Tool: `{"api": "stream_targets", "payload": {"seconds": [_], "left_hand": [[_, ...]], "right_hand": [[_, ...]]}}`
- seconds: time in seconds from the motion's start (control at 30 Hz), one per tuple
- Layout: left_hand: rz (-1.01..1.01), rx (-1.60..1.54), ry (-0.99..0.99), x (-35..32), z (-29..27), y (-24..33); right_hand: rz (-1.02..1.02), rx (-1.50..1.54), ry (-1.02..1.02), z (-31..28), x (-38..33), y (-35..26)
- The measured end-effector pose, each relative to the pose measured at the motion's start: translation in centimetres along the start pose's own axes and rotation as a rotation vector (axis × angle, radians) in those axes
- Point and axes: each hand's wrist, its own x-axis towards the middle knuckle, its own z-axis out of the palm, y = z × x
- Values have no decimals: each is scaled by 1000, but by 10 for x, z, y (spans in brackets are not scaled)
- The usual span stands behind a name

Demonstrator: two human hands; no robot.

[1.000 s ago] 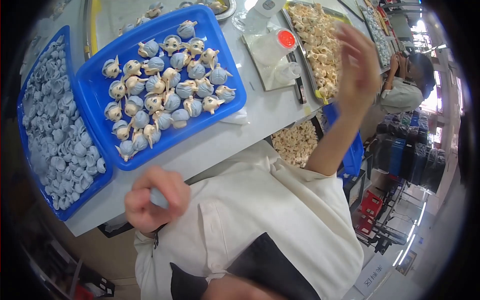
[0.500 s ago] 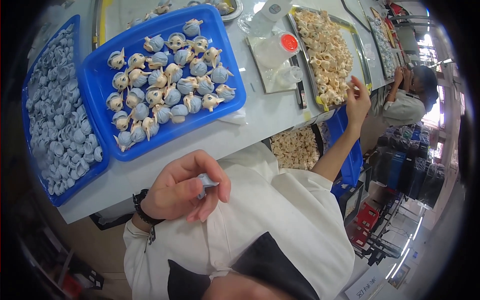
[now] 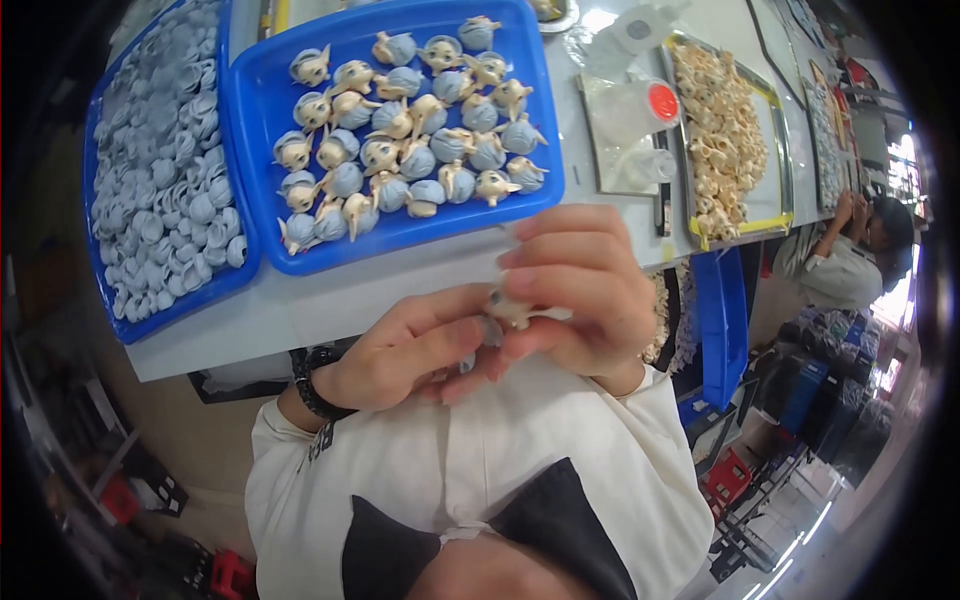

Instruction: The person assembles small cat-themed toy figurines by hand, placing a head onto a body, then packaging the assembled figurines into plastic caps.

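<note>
Doll head [image 3: 513, 309] half-hidden in right fingers [image 3: 565, 251], grey piece [image 3: 490, 331] barely visible in left fingers [image 3: 438, 350]

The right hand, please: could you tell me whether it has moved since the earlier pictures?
Yes: the right hand has moved left and a little down the view, away from the metal tray at right, to beside the left hand.

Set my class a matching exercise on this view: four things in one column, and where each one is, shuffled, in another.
1. Single small cream doll head
2. Heaped grey-blue shell-shaped pieces
3. Round red lid
4. Black wristband

A. On the translucent plastic jar
B. Around the wrist of the left hand
C. Held in the right hand
D. In the leftmost blue plastic tray

Pairs: 1-C; 2-D; 3-A; 4-B
</note>
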Motion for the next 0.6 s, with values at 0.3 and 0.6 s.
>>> {"api": "stream_targets", "payload": {"seconds": [0.3,0.6], "left_hand": [[132,158,127,2,3,-3],[64,118,110,5,1,1]], "right_hand": [[-6,-223,-21,-6,-9,-2],[57,-335,-28,-14,-12,-5]]}}
